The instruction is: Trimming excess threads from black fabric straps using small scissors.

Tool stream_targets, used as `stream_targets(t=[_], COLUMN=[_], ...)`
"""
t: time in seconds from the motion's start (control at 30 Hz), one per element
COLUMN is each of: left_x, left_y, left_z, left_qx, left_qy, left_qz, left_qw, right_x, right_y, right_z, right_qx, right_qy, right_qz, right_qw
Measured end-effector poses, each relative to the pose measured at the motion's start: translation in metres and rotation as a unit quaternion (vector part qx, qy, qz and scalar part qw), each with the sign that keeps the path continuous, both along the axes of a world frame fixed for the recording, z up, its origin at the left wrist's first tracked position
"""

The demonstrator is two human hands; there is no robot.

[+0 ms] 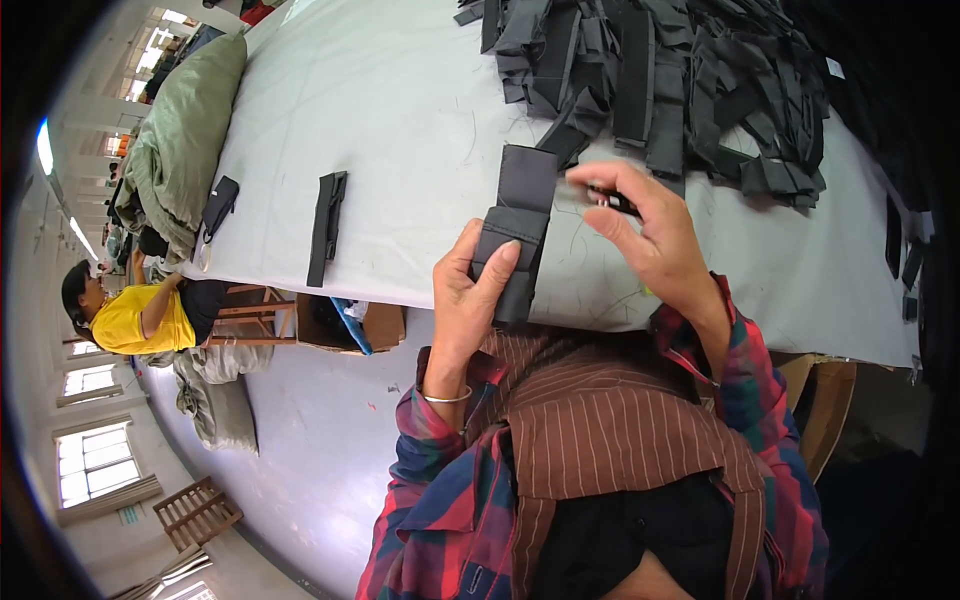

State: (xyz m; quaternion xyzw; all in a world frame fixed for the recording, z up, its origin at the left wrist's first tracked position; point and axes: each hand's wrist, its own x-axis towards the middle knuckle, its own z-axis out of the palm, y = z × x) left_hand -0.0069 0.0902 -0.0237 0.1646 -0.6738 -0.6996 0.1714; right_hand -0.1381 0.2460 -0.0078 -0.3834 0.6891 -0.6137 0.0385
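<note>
My left hand (470, 290) grips a folded dark grey fabric piece (518, 215) at its near end, thumb on top; the piece lies over the near edge of a white table (400, 110). My right hand (645, 225) hovers just to the right of the fabric piece and pinches a small dark object (612, 200) between thumb and fingers. What that object is, I cannot tell. A large pile of dark grey fabric strips (670, 80) lies just beyond my right hand.
A single dark strip (326, 225) and a smaller dark piece (219, 205) lie on the table's left part, beside a green bundle of cloth (185, 135). A person in a yellow shirt (135, 315) sits at the far left. An open cardboard box (350, 325) stands under the table.
</note>
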Motion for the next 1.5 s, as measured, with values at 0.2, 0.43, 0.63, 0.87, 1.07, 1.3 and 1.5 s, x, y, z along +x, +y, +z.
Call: stream_targets(t=[0.2, 0.43, 0.63, 0.87, 1.07, 1.3, 1.5], left_x=[0.000, 0.001, 0.001, 0.000, 0.000, 0.003, 0.003], left_y=[0.005, 0.006, 0.008, 0.011, 0.014, 0.011, 0.009], left_z=[0.009, 0.006, 0.008, 0.010, 0.013, 0.010, 0.014], left_qx=[0.018, 0.005, 0.037, -0.202, -0.338, -0.417, -0.454], left_qy=[-0.020, -0.024, -0.032, -0.030, -0.028, -0.034, -0.056], left_qz=[-0.007, -0.028, -0.033, -0.020, -0.007, 0.010, 0.023], left_qw=[1.000, 0.999, 0.998, 0.979, 0.941, 0.908, 0.889], right_x=[0.006, 0.006, 0.007, 0.015, 0.020, 0.023, 0.023], right_y=[0.009, 0.012, 0.016, 0.003, 0.000, -0.001, 0.002], right_z=[0.004, 0.002, 0.006, 0.008, 0.007, 0.008, 0.009], right_qx=[0.125, 0.108, 0.144, 0.080, 0.131, 0.155, 0.139], right_qy=[0.144, 0.194, 0.202, 0.206, 0.253, 0.283, 0.270], right_qz=[0.013, 0.006, 0.004, -0.012, -0.032, -0.046, -0.044], right_qw=[0.982, 0.975, 0.969, 0.975, 0.958, 0.945, 0.952])
